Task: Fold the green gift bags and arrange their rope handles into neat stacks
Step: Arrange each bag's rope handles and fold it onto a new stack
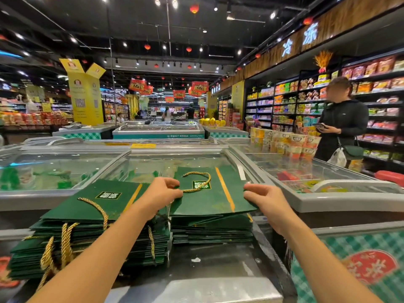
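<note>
Forearms fill the bottom of my view, reaching over the steel lid (196, 287) toward two piles of flat green bags. Nearest is the left stack (87, 237), ragged, with gold ropes spilling over its front edge. Just beside it, the right stack (212, 232) is squarer. On that right stack lies the top bag (218, 197), and both hands have it: the left hand (162, 193) pinches its left edge, and the right hand (264, 199) nips the near right corner, fingers curled on the card. The rope handle (197, 181) loops loose across the bag's face; whether the left fingers also catch its end, I can't quite tell.

I judge the bag light, stiff card that would crease if bent, and smooth enough to slide off the pile. Edges and corners are the place to hold, not the limp cord. Room is tight sideways between the stacks and open toward me. Beyond, the glass freezer lid (175, 160) slopes away; noodle cups (290, 145) and a shopper (343, 119) stand well off to the right.
</note>
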The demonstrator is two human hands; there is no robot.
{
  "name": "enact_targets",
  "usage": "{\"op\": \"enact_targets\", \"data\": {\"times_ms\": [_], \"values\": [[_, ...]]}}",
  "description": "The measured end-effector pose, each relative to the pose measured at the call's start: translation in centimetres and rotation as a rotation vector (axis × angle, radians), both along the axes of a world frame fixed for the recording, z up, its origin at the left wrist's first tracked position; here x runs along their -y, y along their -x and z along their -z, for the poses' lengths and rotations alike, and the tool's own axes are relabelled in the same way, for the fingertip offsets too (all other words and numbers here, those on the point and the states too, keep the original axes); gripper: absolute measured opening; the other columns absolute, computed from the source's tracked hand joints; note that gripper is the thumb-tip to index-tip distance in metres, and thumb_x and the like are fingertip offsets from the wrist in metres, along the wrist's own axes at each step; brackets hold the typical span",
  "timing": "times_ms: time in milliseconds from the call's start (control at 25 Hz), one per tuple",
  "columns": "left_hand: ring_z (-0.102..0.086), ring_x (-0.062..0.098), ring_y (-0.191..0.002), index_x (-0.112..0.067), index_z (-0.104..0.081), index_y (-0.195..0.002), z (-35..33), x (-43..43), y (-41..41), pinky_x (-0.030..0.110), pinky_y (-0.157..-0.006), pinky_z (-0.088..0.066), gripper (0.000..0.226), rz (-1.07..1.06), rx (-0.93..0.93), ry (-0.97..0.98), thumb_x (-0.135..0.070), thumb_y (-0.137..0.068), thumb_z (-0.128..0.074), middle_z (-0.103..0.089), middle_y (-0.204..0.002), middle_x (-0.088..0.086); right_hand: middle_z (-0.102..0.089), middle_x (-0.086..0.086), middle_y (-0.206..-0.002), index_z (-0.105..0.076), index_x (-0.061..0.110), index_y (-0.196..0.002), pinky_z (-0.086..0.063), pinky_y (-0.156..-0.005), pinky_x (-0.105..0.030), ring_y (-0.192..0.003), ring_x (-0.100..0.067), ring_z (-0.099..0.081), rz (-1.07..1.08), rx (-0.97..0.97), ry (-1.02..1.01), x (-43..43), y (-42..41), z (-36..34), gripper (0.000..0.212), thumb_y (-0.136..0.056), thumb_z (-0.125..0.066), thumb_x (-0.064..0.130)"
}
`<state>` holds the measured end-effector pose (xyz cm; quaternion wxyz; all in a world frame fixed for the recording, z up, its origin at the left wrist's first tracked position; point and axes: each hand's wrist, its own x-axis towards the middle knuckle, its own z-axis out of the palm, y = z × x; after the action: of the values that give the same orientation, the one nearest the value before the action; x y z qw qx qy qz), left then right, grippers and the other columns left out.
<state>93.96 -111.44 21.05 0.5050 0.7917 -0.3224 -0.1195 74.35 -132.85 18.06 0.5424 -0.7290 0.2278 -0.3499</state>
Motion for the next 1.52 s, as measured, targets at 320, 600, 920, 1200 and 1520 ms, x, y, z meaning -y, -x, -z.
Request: {"op": "enact_targets", "data": {"times_ms": [320, 600, 920, 1200, 1520], "values": [[-0.057, 0.011, -0.084, -0.018, -0.042, -0.152, 1.3, 2.2, -0.5, 0.025, -0.075, -0.049, 0.06, 0.019, 0.3, -0.381, -0.02, -0.095, -0.061, -0.051, -0.146, 0.011, -0.071, -0.001, -0.124, -0.07, 0.019, -0.126, -0.048, -0.094, -0.026, -0.111, -0.014, -0.064, 0.095, -0.429, 0.416, 0.6, -1.9, 3.7, 0.031, -0.097, -0.061, 0.023], [-0.008, 0.036, -0.155, -0.031, -0.009, -0.162, 3.8, 6.3, -1.4, 0.054, -0.124, -0.016, 0.065, 0.075, 0.449, -0.547, -0.047, -0.105, -0.035, -0.009, -0.169, 0.014, -0.043, -0.005, -0.157, -0.036, 0.023, -0.156, -0.035, -0.115, -0.041, -0.142, -0.023, -0.041, -0.002, -0.6, 0.772, -0.2, -6.5, 2.9, 0.057, -0.105, -0.039, 0.049], [0.021, 0.031, -0.154, -0.035, 0.004, -0.161, 7.5, 7.1, 0.5, 0.048, -0.125, -0.002, 0.063, 0.004, 0.486, -0.796, -0.057, -0.104, -0.012, 0.018, -0.168, 0.006, 0.0, -0.003, -0.171, -0.012, 0.037, -0.161, -0.007, -0.127, -0.048, -0.157, -0.027, 0.006, -0.077, -0.818, 0.767, 1.0, -8.4, 8.1, 0.103, -0.076, 0.014, 0.09], [0.003, 0.039, -0.155, -0.029, -0.011, -0.162, 6.7, 6.7, 1.2, 0.053, -0.122, -0.016, 0.063, -0.008, 0.571, -0.859, -0.055, -0.105, -0.018, -0.002, -0.169, 0.014, -0.024, -0.009, -0.165, -0.021, 0.031, -0.159, -0.017, -0.12, -0.05, -0.153, -0.028, -0.018, 0.023, -0.946, 0.979, -0.8, -7.7, 5.9, 0.069, -0.1, -0.005, 0.062], [-0.062, 0.021, -0.113, -0.026, -0.059, -0.132, -2.5, -5.2, -0.3, 0.038, -0.09, -0.053, 0.037, -0.213, 0.746, -0.475, -0.042, -0.099, -0.052, -0.066, -0.125, -0.004, -0.072, 0.002, -0.091, -0.072, 0.019, -0.097, -0.054, -0.079, -0.04, -0.086, -0.019, -0.065, -0.038, -0.242, 0.844, -10.6, -9.6, -0.4, 0.026, -0.101, -0.052, 0.036]]}}
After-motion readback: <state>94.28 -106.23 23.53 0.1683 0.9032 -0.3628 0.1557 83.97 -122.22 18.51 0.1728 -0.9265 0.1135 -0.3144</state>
